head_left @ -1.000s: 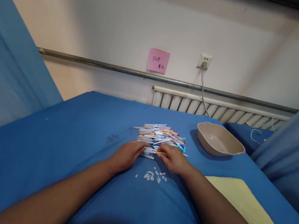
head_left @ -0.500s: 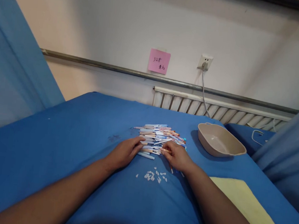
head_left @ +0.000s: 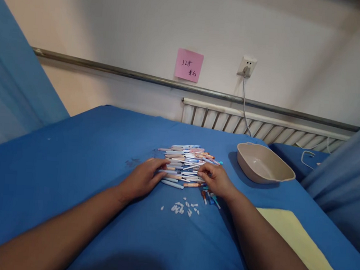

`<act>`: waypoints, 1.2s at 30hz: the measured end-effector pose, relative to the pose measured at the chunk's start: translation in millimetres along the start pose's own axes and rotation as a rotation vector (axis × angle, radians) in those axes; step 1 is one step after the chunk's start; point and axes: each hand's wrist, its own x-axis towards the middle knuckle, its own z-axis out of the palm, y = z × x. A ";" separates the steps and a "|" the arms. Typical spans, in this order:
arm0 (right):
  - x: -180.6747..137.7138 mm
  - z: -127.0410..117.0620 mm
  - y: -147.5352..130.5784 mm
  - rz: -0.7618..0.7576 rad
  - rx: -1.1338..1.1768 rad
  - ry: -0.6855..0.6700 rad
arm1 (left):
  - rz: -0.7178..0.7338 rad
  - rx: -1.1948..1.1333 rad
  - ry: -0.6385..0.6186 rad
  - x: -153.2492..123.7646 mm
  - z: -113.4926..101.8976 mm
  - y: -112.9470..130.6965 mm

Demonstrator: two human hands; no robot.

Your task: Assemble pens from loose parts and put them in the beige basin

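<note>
A heap of thin pens (head_left: 185,160) in white, blue and orange lies on the blue cloth (head_left: 97,144). My left hand (head_left: 143,178) rests palm down at the heap's left edge, fingers stretched out onto the pens. My right hand (head_left: 216,180) lies on the heap's right side, its fingers curled over the pens there; what they hold, if anything, is hidden. A few loose pens (head_left: 209,196) lie just below my right hand. Several small white caps (head_left: 183,207) are scattered on the cloth between my forearms.
A beige oval basin (head_left: 264,165) stands to the right of the heap. A yellow cloth (head_left: 297,237) lies by my right forearm. Behind are a wall rail, a radiator (head_left: 256,127), a pink note (head_left: 188,65) and a socket with a cable. Blue curtains hang at both sides.
Both hands have slid a little further up onto the heap, and a few pens now lie loose below my right hand. The view has tilted slightly.
</note>
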 end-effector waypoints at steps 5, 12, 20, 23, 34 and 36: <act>-1.7 3.2 10.0 0.044 0.010 -0.015 | -0.027 -0.002 0.013 -1.1 -2.2 -2.6; 0.0 -0.4 5.0 -0.009 -0.104 0.039 | 0.087 0.003 -0.055 1.8 3.5 20.5; -54.5 4.5 -49.1 -0.125 -0.319 -0.125 | 0.194 0.042 -0.230 -21.0 18.5 46.5; -66.8 11.8 -48.6 -0.093 -0.417 -0.182 | 0.222 0.091 -0.266 -17.9 28.2 45.8; -7.7 25.5 -6.9 0.000 -0.538 -0.070 | 0.224 0.306 -0.121 32.1 39.0 21.9; -0.3 28.6 -3.9 -0.001 -0.548 -0.047 | 0.203 0.311 -0.113 37.9 40.2 18.8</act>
